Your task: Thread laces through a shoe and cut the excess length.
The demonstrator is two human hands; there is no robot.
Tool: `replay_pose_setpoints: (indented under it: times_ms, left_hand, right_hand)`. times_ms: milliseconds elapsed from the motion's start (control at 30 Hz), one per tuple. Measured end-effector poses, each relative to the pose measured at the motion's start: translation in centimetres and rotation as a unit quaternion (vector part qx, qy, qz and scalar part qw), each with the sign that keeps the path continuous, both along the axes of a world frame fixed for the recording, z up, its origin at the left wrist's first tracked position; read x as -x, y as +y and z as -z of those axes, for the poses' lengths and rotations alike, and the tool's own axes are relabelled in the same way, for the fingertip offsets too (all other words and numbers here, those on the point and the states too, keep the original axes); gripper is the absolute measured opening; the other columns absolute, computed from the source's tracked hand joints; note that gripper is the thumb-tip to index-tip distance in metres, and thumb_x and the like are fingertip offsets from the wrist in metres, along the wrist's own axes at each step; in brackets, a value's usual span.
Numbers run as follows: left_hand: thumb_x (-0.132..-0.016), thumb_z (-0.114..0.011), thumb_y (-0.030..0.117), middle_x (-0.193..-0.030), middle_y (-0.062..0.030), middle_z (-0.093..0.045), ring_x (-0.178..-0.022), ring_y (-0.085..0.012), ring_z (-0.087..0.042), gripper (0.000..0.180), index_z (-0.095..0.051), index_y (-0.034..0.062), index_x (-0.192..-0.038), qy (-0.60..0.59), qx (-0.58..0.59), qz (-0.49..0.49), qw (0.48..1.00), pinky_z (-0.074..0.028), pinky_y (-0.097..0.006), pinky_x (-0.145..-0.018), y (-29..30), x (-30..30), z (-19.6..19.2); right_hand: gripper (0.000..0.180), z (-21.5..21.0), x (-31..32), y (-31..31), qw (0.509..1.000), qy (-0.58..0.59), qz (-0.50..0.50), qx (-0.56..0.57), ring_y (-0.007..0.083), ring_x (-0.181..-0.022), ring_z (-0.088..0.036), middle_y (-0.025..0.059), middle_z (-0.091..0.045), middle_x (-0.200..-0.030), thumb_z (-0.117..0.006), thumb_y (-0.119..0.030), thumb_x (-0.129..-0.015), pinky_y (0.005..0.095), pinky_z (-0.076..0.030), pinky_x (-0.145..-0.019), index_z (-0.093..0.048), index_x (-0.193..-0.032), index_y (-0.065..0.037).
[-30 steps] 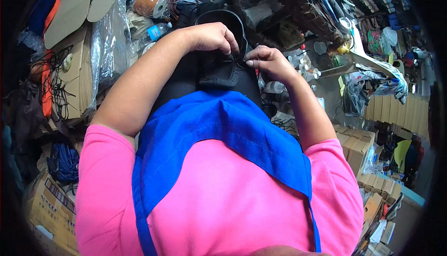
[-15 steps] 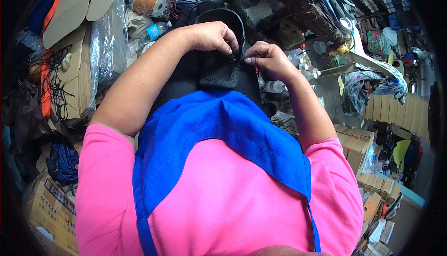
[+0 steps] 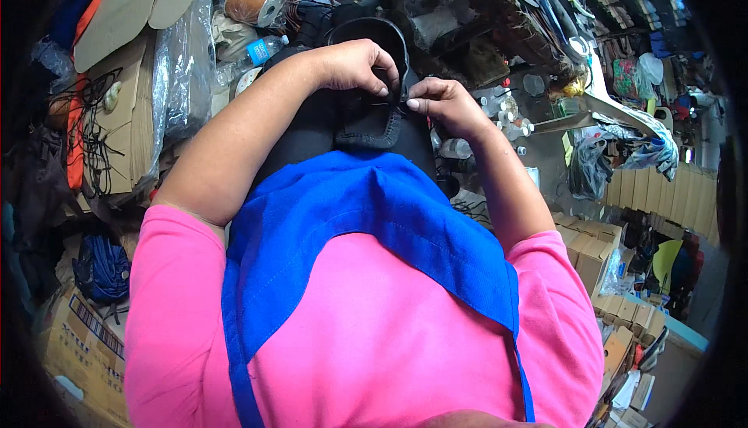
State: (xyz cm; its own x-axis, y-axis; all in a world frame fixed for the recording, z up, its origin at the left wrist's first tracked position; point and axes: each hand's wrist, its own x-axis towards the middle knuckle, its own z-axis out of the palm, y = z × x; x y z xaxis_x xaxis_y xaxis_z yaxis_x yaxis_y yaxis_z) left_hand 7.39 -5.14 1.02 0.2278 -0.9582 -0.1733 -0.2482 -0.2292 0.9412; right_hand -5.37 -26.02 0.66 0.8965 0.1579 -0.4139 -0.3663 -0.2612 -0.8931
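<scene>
Black, stiff and leather-like, a dark shoe upper with a stitched edge (image 3: 372, 116) is seen in the head view, held over the lap just above a bright blue fabric apron (image 3: 366, 233) worn over a pink short-sleeved shirt (image 3: 374, 342). The upper's top edge is pinched by the left hand (image 3: 354, 66), whose fingers are curled down onto it from above. The right hand (image 3: 438, 105) is closed in a pinch just beside the left, at the same edge of the upper, and a thin dark thread (image 3: 389, 99) appears to be held between the two hands, though its ends are too fine to be made out. The two hands are nearly touching at the middle of the upper. Behind the hands a rounded black shoe form (image 3: 372, 32) is partly seen. To the left, flat brown cardboard boxes (image 3: 125, 109) are stacked under clear plastic sheeting (image 3: 183, 70), with a clear plastic bottle with a blue cap (image 3: 253, 54) and a brown spool of cord (image 3: 253, 6) close by. To the right, small clear bottles (image 3: 506, 120) are scattered on a cluttered counter (image 3: 545, 147), and more cardboard boxes (image 3: 592, 245) are stacked lower down.
</scene>
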Motion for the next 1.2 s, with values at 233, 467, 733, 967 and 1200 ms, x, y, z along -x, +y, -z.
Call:
replay_pose_setpoints:
  times_ms: [233,467,733,967,1200]
  left_hand:
    - [-0.072,-0.067,0.007,-0.087,-0.0053,-0.068,-0.085,-0.0123,-0.059,0.024,-0.066,0.0002,-0.095,-0.051,0.017,-0.027,0.998,-0.045,-0.029,-0.082,0.2,0.4,0.1]
    - [-0.073,-0.067,0.006,-0.089,-0.0057,-0.068,-0.086,-0.0131,-0.06,0.025,-0.066,-0.0001,-0.097,-0.011,0.005,-0.004,1.0,-0.045,-0.029,-0.083,-0.1,0.3,-0.1]
    - [-0.074,-0.067,0.006,-0.088,-0.0056,-0.068,-0.085,-0.0123,-0.06,0.022,-0.066,0.0005,-0.095,-0.036,-0.02,0.002,0.999,-0.046,-0.028,-0.081,-0.4,0.2,0.4]
    - [-0.073,-0.067,0.007,-0.092,-0.0064,-0.068,-0.087,-0.0139,-0.06,0.028,-0.065,0.0003,-0.1,-0.03,-0.008,0.017,0.999,-0.046,-0.029,-0.083,-0.1,0.0,-0.1]
    - [-0.071,-0.068,0.009,-0.098,-0.0086,-0.068,-0.092,-0.0167,-0.061,0.035,-0.065,0.001,-0.105,-0.051,-0.023,0.043,0.998,-0.046,-0.03,-0.086,0.1,-0.2,-0.7]
  right_hand:
    - [0.016,-3.6,0.8,2.5,0.935,-0.196,-0.073,0.288,0.0129,-0.076,-0.058,0.0041,-0.057,-0.078,-0.072,-0.01,-0.077,0.0269,-0.046,-0.067,-0.067,-0.089,-0.002]
    - [0.017,-2.1,0.8,1.6,0.971,-0.145,-0.031,0.189,0.0139,-0.078,-0.059,0.0038,-0.058,-0.08,-0.07,-0.011,-0.077,0.0285,-0.047,-0.068,-0.07,-0.094,-0.006]
    - [0.016,-1.3,0.8,0.9,0.995,-0.016,-0.023,0.096,0.0091,-0.085,-0.058,0.0003,-0.059,-0.089,-0.066,-0.007,-0.083,0.0249,-0.046,-0.078,-0.069,-0.098,-0.004]
    - [0.017,-2.0,1.6,1.5,0.996,-0.069,0.009,0.052,0.0071,-0.082,-0.055,-0.0018,-0.055,-0.089,-0.066,-0.01,-0.084,0.0235,-0.044,-0.074,-0.065,-0.098,0.0]
    - [0.017,-3.1,1.7,2.0,0.993,-0.046,0.0,0.112,0.002,-0.064,-0.05,-0.0059,-0.054,-0.073,-0.066,-0.014,-0.085,0.0192,-0.039,-0.052,-0.064,-0.1,-0.005]
